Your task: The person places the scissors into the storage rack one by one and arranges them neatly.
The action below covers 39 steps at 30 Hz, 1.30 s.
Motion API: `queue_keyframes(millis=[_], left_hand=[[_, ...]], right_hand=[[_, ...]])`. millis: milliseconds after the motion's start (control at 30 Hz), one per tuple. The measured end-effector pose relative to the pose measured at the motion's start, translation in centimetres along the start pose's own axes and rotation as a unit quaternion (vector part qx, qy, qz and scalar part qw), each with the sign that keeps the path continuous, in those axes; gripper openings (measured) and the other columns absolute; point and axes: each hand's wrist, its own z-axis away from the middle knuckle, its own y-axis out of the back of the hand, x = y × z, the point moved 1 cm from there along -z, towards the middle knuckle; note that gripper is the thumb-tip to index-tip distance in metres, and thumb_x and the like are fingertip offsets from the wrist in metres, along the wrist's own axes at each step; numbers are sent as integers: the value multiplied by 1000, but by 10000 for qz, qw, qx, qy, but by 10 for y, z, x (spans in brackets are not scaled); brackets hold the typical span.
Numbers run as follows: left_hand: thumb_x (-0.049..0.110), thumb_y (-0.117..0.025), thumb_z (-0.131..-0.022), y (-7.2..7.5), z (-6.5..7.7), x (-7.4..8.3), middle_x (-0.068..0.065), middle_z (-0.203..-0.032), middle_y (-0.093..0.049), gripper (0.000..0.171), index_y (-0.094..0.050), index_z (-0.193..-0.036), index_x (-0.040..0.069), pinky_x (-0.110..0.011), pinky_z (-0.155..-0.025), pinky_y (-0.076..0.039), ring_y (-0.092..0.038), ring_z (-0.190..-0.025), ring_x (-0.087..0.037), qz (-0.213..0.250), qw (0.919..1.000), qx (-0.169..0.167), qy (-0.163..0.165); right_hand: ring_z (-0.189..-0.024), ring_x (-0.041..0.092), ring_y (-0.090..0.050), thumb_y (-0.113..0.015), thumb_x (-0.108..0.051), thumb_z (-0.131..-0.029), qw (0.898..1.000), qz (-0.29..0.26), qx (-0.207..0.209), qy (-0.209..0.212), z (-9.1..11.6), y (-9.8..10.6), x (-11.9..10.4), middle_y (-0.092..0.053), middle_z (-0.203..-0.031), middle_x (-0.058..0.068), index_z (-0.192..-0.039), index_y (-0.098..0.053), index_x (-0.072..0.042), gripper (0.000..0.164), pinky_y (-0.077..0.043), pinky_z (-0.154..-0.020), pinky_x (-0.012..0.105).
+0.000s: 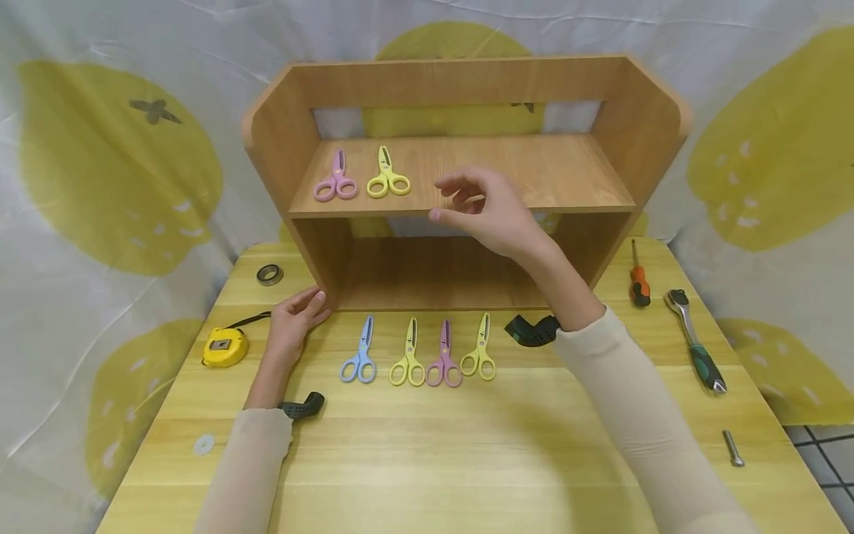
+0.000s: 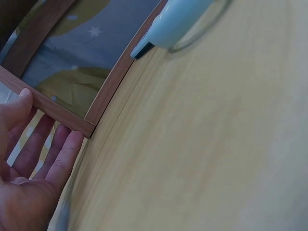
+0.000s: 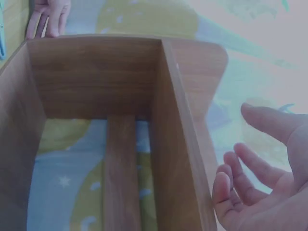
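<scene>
My left hand [image 1: 293, 324] touches the lower left corner of a wooden shelf [image 1: 460, 81], its fingertips against the side panel and the thumb at the front edge. My right hand [image 1: 497, 211], fingers loosely bent and holding nothing, is raised at the front of the upper board. To its left on that board lie purple scissors [image 1: 336, 178] and yellow scissors [image 1: 386, 176]. In front of the shelf, several scissors form a row on the table: blue scissors [image 1: 361, 354], yellow scissors [image 1: 410, 356], purple scissors [image 1: 445, 357] and another yellow pair [image 1: 480, 352]. All their blades point toward the shelf.
Left on the table [image 1: 427, 460] are a black tape roll [image 1: 270, 275], a yellow tape measure [image 1: 225, 347] and a washer [image 1: 204, 444]. An orange-and-black screwdriver [image 1: 638, 282], a ratchet wrench [image 1: 695, 345] and a bolt [image 1: 732, 448] lie at right. A lemon-print curtain [image 1: 120, 44] hangs behind.
</scene>
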Motion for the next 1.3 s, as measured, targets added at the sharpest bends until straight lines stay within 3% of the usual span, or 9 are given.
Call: queue_keyframes(millis=[167, 333, 500, 700, 1033, 1300], left_hand=[[19, -75, -95, 0, -1, -1, 5, -112, -72, 54, -59, -140, -6, -33, -94, -62, -75, -98, -10, 71, 10000, -45, -17], [19, -75, -95, 1, -2, -2, 5, -112, -72, 52, -60, -140, -5, -32, -94, -62, -75, -99, -10, 68, 10000, -54, 21], [19, -74, -96, 1, -2, -3, 6, -112, -71, 54, -58, -141, -6, -31, -94, -62, -74, -100, -9, 27, 10000, -37, 34], [17, -75, -96, 1, -1, -5, 7, -110, -72, 55, -57, -141, -7, -32, -94, -62, -75, -99, -10, 115, 9999, -4, 73], [18, -75, -95, 1, -1, -3, 7, -110, -74, 52, -60, -139, -6, -35, -98, -59, -74, -102, -10, 210, 9998, -26, -42], [17, -75, -96, -1, -3, -3, 7, -113, -72, 55, -57, -142, -7, -32, -96, -60, -73, -101, -7, 194, 9998, -9, -42]], right_hand=[[-112, 20, -60, -82, -24, -90, 9999, 112, 22, 0, 33, 12, 14, -68, -125, 7, -131, -68, -10, 45, -55, -91, 31], [-106, 17, -62, -81, -25, -91, 9994, 315, 8, -154, 62, 15, 40, -69, -118, 3, -128, -69, -15, 40, -56, -86, 29], [-102, 17, -63, -82, -28, -91, 9989, 371, -75, -292, 88, 9, 75, -69, -116, 1, -126, -69, -17, 39, -57, -84, 28], [-106, 22, -65, -82, -27, -92, 9981, 315, -284, -436, 116, -6, 108, -70, -118, 2, -127, -68, -16, 39, -59, -89, 36], [-113, 38, -62, -83, -23, -90, 9961, 5, -399, -787, 141, -32, 146, -69, -122, 16, -130, -66, -6, 46, -60, -92, 43], [-109, 34, -63, -84, -23, -88, 9932, -60, -482, -1056, 152, -47, 164, -68, -123, 18, -134, -62, 0, 55, -60, -86, 29]])
